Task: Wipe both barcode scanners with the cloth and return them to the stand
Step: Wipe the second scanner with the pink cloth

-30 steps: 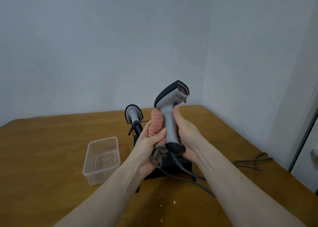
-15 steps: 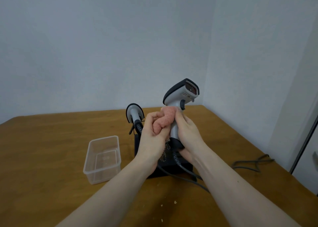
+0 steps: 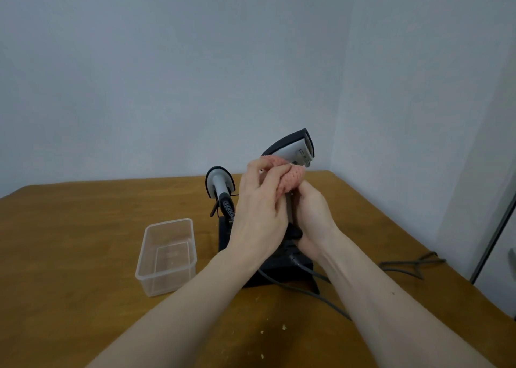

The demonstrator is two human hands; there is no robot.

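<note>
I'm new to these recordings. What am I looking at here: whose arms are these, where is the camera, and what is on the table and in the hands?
There is no machine here: a person works with two bare hands, and the one camera sits on their head, looking forward and down, so the arms reach in from the bottom edge. The right hand grips the handle of a grey and black barcode scanner, held upright above the table. The left hand holds a pink cloth pressed against the scanner just under its head. Behind the hands a second scanner sits in a black stand on the wooden table. Left of the stand is a clear plastic container. A grey cable trails from the held scanner across the table, and a few crumbs lie near the front edge.
</note>
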